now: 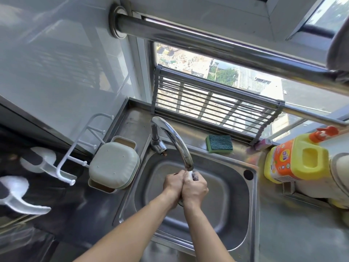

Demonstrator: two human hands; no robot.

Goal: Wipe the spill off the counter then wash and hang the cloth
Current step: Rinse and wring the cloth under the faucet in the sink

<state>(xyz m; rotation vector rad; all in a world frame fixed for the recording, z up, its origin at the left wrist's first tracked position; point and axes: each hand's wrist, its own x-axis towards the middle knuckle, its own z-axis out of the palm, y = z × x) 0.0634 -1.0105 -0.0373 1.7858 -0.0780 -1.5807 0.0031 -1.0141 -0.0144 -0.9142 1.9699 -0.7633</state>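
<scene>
Cloth (pixel 195 176) mostly hidden inside hands; jug (pixel 294 159) label blurred.

Green-and-teal sponge (pixel 219 143), yellow-and-orange detergent jug (pixel 296 159), silver faucet (pixel 173 140), pale grey-green soap box (pixel 113 165).

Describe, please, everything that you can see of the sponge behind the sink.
The sponge is a rectangular block in two layers: a dark blue-green scouring pad on top and a lighter green foam body beneath. It lies flat, pad side up, on the steel ledge behind the sink, to the right of the faucet and just in front of the folding rack at the window. Nothing rests on it, and neither hand touches it. Whether it is wet cannot be told.
</scene>
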